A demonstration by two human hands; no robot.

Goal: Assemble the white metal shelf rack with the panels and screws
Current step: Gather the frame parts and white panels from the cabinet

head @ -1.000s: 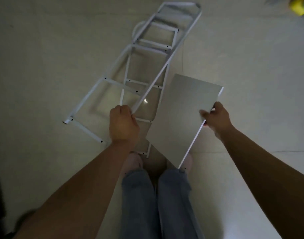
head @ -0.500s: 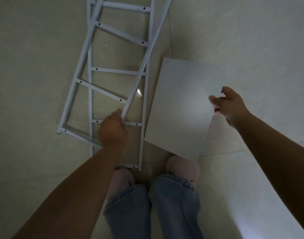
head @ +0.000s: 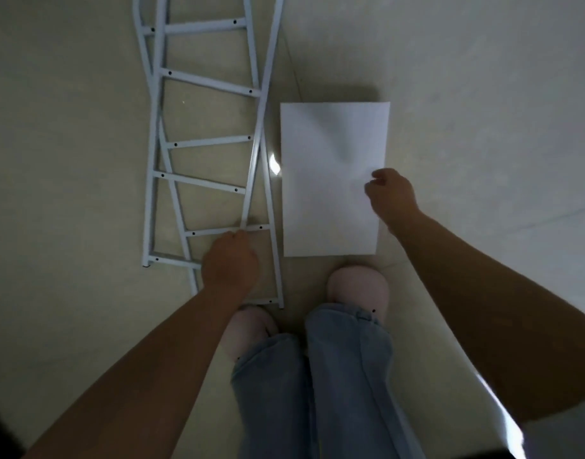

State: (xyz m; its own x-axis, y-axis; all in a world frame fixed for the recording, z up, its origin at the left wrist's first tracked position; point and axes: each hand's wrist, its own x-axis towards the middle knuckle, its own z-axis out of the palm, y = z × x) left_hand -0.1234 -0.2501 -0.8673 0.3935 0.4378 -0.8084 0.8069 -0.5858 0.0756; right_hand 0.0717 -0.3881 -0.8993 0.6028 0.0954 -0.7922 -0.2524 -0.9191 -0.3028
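Two white ladder-like side frames lie overlapped on the floor, left of centre. The left hand curls round the near end of the upper frame's rail. The right hand pinches the right edge of the white panel, just right of the frames and far of the slippers.
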